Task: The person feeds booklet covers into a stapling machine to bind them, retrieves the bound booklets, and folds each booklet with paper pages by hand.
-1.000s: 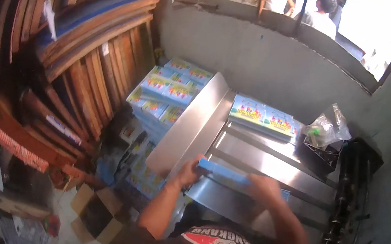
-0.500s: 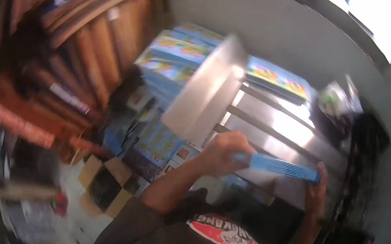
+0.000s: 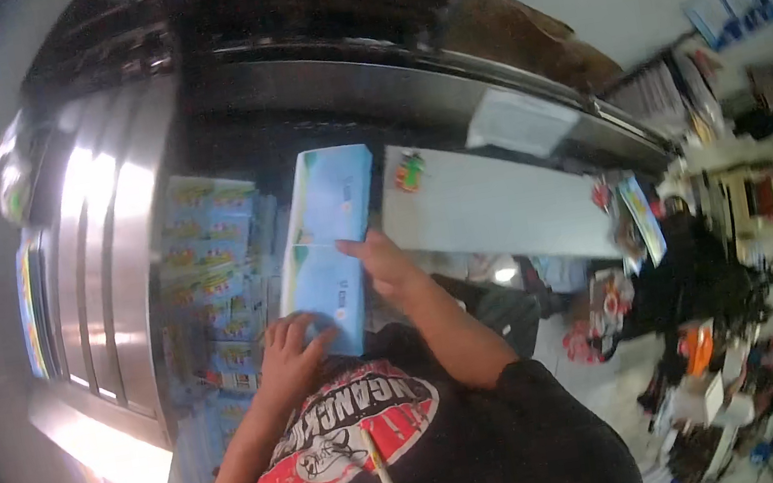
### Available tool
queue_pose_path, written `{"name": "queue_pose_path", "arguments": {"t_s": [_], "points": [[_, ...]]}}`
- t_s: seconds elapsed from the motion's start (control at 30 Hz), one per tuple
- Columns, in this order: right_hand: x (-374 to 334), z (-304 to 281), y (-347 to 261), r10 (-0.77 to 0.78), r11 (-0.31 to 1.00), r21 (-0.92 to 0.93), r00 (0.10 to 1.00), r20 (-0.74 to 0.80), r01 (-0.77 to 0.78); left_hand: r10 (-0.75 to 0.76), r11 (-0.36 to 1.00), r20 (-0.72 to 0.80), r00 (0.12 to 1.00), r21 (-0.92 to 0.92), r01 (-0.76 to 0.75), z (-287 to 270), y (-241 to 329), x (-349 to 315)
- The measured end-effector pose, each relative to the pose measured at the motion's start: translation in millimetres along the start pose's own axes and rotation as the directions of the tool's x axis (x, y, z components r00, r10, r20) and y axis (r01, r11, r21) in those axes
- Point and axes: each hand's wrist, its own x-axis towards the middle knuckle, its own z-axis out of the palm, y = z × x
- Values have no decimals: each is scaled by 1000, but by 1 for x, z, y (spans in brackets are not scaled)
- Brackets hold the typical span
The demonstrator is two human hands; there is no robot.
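Note:
A long bundle of light-blue packs (image 3: 325,196), printed alike on both halves with a thin seam or band across its middle, is held in front of my chest. My right hand (image 3: 385,262) grips its right edge near the middle, thumb lying on the upper face. Lower down, my left hand (image 3: 294,355) has curled fingers on its near left side. The underside of the bundle is hidden.
At the left stands a shiny metal rack (image 3: 97,275), beside stacked blue printed packs (image 3: 215,267). A white tabletop (image 3: 490,201) stretches to the right, bearing a small green and red item (image 3: 409,173). Clutter (image 3: 719,392) fills the right side. A yellow stick (image 3: 389,481) shows against my shirt.
My view has swung round from the wall and boxes to the white tabletop. The blue bundle, earlier seen edge-on between both hands, now shows its broad printed face, with both hands closer to my body.

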Motion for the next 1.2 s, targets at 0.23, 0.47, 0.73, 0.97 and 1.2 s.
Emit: {"name": "queue_pose_path", "arguments": {"t_s": [0.23,0.47,0.73,0.97,1.2], "points": [[-103,-200,-36,-268,722,-690,895,-357,-59,-236,914,449,862,-199,354,64,-34,2],[-186,-323,-142,-225,329,-893,892,-391,-308,-359,811,273,892,-381,443,147,-61,62],[-35,-465,-155,287,-175,-985,956,-54,-3,-938,327,22,346,-272,905,268,1,222],[42,-483,-150,580,-50,-998,815,10,48,-985,144,47,164,-287,947,287,21,233],[29,-438,-158,650,187,-976,759,36,-115,-970,200,-191,152,-265,943,322,28,231]]}}
